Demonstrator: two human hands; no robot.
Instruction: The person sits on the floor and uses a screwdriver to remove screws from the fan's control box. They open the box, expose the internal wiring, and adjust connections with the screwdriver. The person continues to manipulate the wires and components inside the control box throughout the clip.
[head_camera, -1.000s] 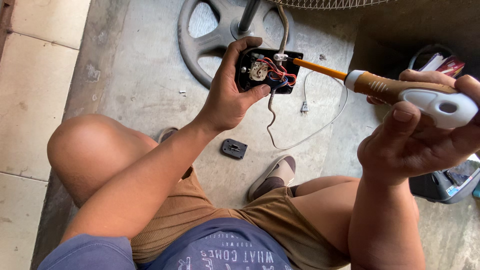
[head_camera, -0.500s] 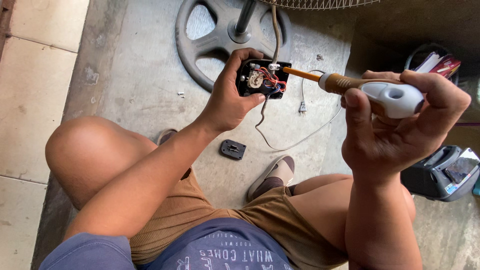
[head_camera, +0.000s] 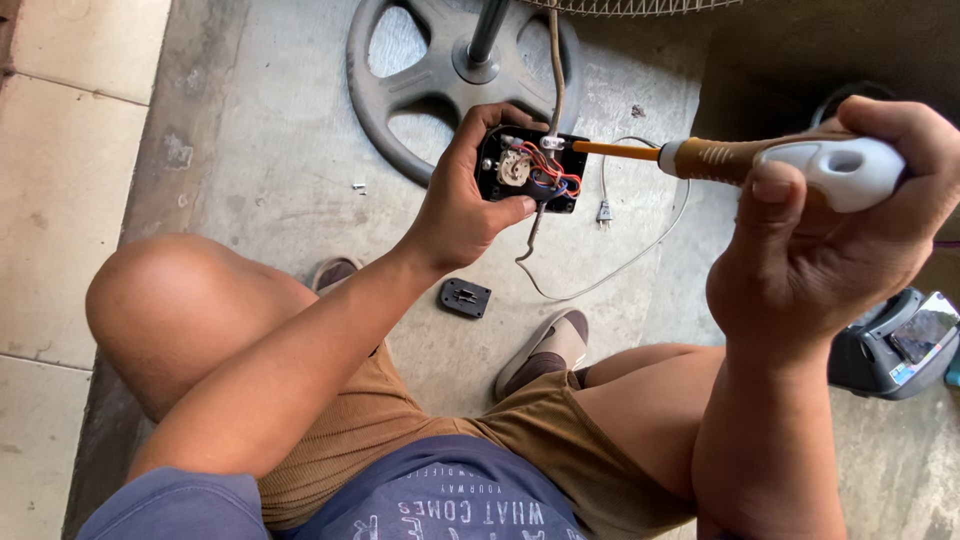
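My left hand (head_camera: 462, 200) grips a small black switch box (head_camera: 532, 172), its back open so that a round metal part and red and blue wires show. A grey cord runs from the box up toward the fan pole. My right hand (head_camera: 830, 240) is closed around a screwdriver (head_camera: 760, 160) with an orange and white handle. Its orange shaft points left, and the tip touches the right edge of the box. A loose black cover plate (head_camera: 466, 298) lies on the concrete floor below the box.
A round grey fan base (head_camera: 400, 90) with a metal pole stands ahead. A white cable with a plug (head_camera: 604, 212) loops over the floor. My knees and sandalled feet frame the spot. A dark case (head_camera: 895, 345) sits at the right; tiles run along the left.
My right hand has turned the screwdriver handle and shifted its grip while the tip stayed at the box. The left hand kept holding the box.
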